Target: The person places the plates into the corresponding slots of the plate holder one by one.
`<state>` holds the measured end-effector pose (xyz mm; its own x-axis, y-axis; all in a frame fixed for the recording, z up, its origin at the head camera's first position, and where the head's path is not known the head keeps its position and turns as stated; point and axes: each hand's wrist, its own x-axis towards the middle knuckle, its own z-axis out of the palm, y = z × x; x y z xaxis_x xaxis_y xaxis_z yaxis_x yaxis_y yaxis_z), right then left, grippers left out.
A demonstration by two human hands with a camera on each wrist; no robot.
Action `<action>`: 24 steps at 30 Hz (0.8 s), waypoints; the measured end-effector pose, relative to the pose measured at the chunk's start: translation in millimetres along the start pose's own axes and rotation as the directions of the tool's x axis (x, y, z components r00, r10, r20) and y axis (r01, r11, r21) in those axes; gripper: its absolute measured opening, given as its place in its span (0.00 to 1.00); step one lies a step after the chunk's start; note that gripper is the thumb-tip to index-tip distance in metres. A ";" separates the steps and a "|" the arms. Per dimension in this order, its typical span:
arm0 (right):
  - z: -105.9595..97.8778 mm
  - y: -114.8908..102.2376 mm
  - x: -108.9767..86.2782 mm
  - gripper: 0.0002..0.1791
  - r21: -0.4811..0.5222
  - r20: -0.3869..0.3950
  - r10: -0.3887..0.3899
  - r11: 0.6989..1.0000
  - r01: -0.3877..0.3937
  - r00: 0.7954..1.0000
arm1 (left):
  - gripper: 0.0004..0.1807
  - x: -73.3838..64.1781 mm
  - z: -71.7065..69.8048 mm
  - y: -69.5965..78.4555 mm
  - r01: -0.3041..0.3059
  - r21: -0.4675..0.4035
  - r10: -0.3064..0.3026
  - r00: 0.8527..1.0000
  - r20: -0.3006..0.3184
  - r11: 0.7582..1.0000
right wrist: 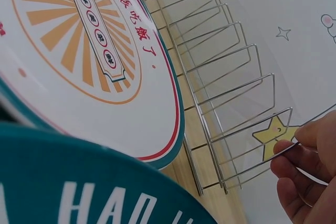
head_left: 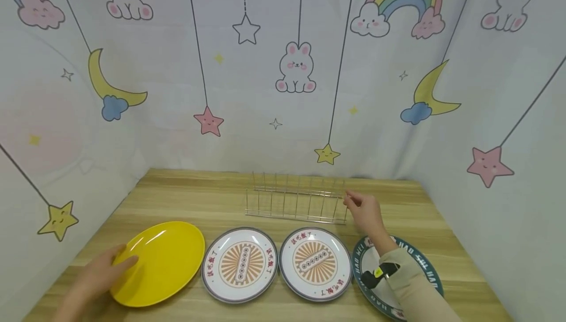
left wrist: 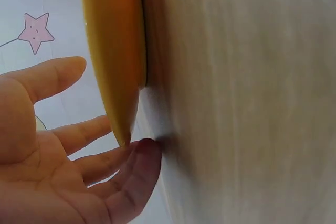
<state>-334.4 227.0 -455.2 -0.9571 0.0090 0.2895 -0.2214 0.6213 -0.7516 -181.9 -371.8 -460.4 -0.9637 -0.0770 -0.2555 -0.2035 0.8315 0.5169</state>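
A yellow plate (head_left: 163,263) lies at the left of the table. My left hand (head_left: 101,274) is at its left edge, thumb over the plate and fingers by the rim. In the left wrist view those fingers (left wrist: 142,174) are loosely bent around the rim's edge, and the thumb is apart from the plate. My right hand (head_left: 364,212) pinches the right end wire of a metal wire dish rack (head_left: 296,218) between thumb and fingers. The rack stands behind the plates, its upright wire loops in a row.
Two white plates with orange sunburst prints, one left (head_left: 225,290) and one right (head_left: 316,290), lie side by side in front of the rack. A teal-rimmed plate (head_left: 422,268) lies partly under my right forearm. Patterned cloth walls (head_left: 247,76) enclose the wooden table (head_left: 199,189).
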 end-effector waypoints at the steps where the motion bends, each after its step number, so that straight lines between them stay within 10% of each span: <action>1: -0.2 0.2 0.4 0.19 0.002 0.001 0.000 1.000 0.000 1.000 | 0.50 0.3 -0.1 0.0 0.000 -0.007 0.000 1.000 -0.001 1.000; 16: -0.2 3.1 -0.6 0.20 0.011 0.011 -0.018 1.000 0.018 1.000 | 0.52 -1.6 0.3 0.0 0.082 -0.205 -0.071 0.996 0.059 0.975; 24: 0.0 3.0 -0.4 0.20 0.018 0.011 -0.001 1.000 0.001 1.000 | 0.43 -2.0 -1.8 -6.3 0.024 -0.199 -0.022 1.000 0.014 0.980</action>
<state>-334.6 228.9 -457.6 -0.9590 -0.0003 0.2835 -0.2254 0.6069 -0.7621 -178.9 -377.9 -461.7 -0.9565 -0.0874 -0.2785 -0.2573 0.7032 0.6628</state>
